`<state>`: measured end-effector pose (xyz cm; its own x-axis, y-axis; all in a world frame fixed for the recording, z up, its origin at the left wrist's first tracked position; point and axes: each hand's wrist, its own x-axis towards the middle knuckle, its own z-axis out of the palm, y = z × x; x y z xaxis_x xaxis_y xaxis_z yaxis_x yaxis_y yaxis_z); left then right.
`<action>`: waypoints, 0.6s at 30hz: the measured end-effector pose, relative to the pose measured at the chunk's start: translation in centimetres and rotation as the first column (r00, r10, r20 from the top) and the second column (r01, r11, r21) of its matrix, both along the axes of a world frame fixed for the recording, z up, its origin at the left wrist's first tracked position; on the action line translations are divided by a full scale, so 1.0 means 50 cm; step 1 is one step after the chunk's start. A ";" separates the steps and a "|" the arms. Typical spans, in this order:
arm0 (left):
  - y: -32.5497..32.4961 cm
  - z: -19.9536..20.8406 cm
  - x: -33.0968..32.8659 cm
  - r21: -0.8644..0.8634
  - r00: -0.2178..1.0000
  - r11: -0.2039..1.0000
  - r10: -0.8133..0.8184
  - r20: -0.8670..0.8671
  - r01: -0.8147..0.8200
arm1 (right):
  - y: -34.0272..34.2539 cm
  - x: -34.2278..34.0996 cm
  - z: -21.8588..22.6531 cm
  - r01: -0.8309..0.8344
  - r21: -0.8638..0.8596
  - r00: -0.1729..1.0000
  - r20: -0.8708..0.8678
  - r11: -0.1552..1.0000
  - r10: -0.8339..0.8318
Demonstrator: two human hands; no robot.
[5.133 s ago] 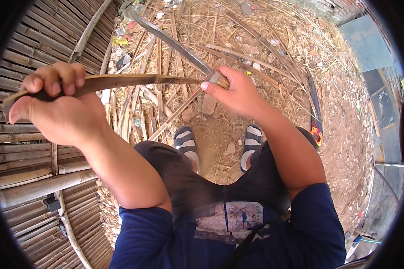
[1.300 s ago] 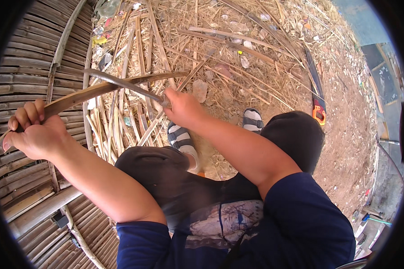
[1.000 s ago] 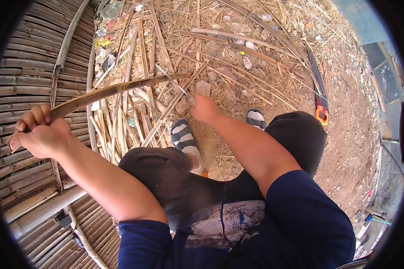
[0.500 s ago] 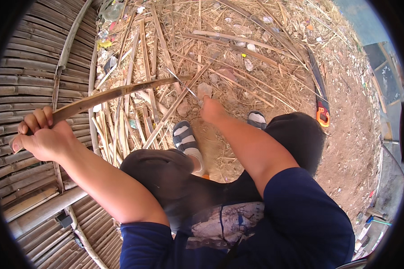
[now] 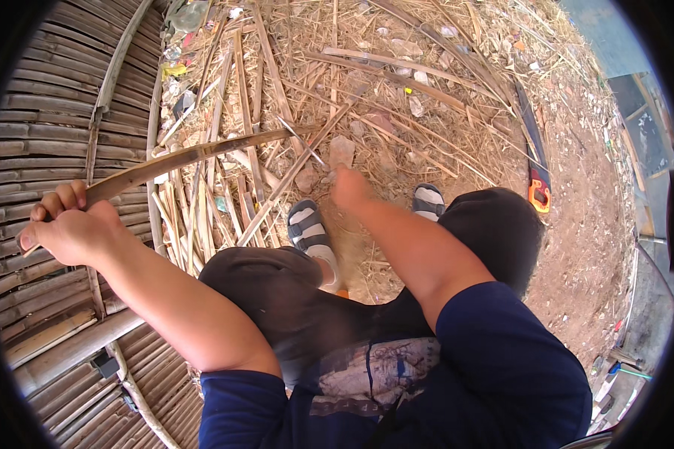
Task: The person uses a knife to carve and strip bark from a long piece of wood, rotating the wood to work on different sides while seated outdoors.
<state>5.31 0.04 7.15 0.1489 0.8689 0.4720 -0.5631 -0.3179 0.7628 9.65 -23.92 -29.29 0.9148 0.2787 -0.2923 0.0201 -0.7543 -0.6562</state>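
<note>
In my left hand (image 5: pixel 73 224) is the near end of a long, split bamboo strip (image 5: pixel 180 157), with fingers wrapped round it. The strip slants up and away to the right, its far end above the litter in front of my feet. My right hand (image 5: pixel 350 188) is closed round a knife, its handle hidden in the fist. The thin, bright knife blade (image 5: pixel 298 138) points up and to the left and crosses the strip close to its far end. Whether the edge is biting into the bamboo, I cannot tell.
Bamboo strips (image 5: pixel 247 90), straw and scraps litter the ground ahead. A handsaw (image 5: pixel 535 161) with an orange handle lies to the right. A bamboo slat wall (image 5: pixel 45 142) runs along my left. My sandalled feet (image 5: pixel 307 228) stand near the work.
My right hand and the knife have shifted slightly, with the fist a little nearer my body. My left hand keeps its hold on the bamboo strip, almost unmoved.
</note>
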 end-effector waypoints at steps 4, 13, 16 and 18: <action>0.021 -0.003 0.001 -0.002 0.998 0.998 0.055 -0.012 -0.055 | -0.013 0.004 0.065 0.006 0.013 0.998 -0.064 1.000 -0.006; 0.028 -0.003 0.000 0.002 0.999 1.000 -0.018 0.029 0.017 | 0.004 0.007 0.060 0.232 0.357 0.900 -0.431 0.905 -0.061; 0.039 -0.007 -0.004 0.009 0.997 0.998 -0.069 0.038 0.069 | 0.034 0.012 0.082 0.079 0.489 0.973 -0.226 0.869 0.038; 0.032 -0.006 -0.003 0.028 0.999 0.999 -0.030 0.029 0.029 | 0.050 0.008 0.108 -0.145 0.422 0.989 0.079 0.895 0.123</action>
<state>5.16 1.64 6.84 0.1599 0.8508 0.5006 -0.5941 -0.3220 0.7371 10.06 -21.42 -23.90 0.8701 0.4872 -0.0745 0.1411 -0.3911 -0.9095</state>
